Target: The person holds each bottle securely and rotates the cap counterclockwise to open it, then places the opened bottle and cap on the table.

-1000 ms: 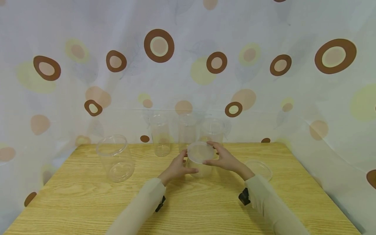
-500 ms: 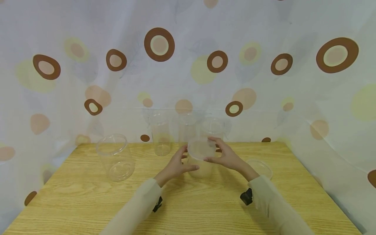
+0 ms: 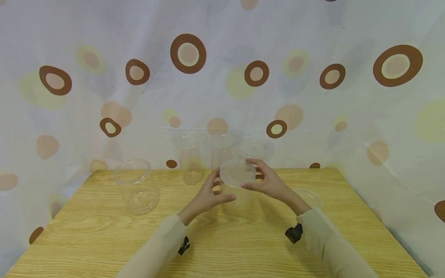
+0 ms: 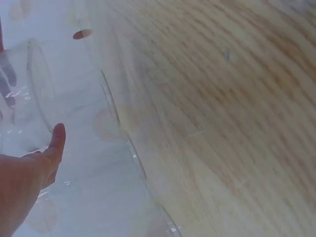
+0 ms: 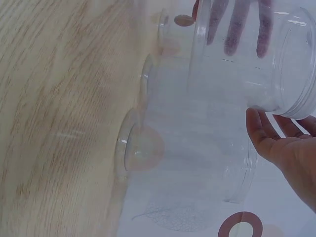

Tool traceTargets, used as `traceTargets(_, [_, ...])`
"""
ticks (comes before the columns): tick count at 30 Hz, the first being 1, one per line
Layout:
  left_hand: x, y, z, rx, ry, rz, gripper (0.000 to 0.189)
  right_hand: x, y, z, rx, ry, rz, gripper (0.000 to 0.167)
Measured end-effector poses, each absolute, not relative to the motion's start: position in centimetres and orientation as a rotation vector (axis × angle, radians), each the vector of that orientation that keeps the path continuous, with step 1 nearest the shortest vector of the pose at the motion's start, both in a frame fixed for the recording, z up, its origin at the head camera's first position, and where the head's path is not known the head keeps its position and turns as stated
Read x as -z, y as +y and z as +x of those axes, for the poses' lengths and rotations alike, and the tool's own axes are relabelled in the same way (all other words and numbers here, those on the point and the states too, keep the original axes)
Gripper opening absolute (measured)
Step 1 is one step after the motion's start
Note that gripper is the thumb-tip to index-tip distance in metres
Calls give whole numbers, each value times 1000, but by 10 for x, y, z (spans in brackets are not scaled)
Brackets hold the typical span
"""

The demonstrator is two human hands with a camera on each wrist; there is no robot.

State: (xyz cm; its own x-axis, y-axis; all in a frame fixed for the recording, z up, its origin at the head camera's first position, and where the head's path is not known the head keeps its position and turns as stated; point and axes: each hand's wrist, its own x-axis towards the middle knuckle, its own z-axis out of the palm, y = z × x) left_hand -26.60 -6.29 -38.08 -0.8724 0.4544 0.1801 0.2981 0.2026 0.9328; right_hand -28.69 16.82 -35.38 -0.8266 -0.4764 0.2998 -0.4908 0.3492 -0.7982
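Observation:
In the head view a clear plastic jar point(image 3: 234, 195) with a whitish round top point(image 3: 237, 173) is between my two hands over the middle of the table. My left hand point(image 3: 208, 195) grips its left side, the thumb in front and the fingers behind. On its right my right hand point(image 3: 269, 183) holds it near the top rim. Through the clear wall of the jar point(image 5: 237, 79), fingers show in the right wrist view. Its base looks raised off the table there. I cannot tell whether the whitish top is a separate lid.
A wide clear jar point(image 3: 137, 189) with an uncovered mouth stands at the left. Behind my hands are a tall clear jar point(image 3: 191, 166), another tall one point(image 3: 221, 150) and a wider one point(image 3: 255, 148). A flat clear lid point(image 3: 309, 199) lies right, partly behind my right arm.
The jar between my hands has risen slightly. Both hands have gone up a little with it, and the forearms have spread somewhat. The other jars have stayed in place.

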Motion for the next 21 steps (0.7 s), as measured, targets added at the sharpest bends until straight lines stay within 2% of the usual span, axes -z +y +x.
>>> traceTargets(14, [389, -68, -269, -1724, 2376, 790, 97, 339, 161, -275, -1459, -2643, 957, 81])
traceTargets(21, [386, -72, -267, -1722, 2303, 855, 93, 337, 161, -273, -1410, -2711, 997, 85])
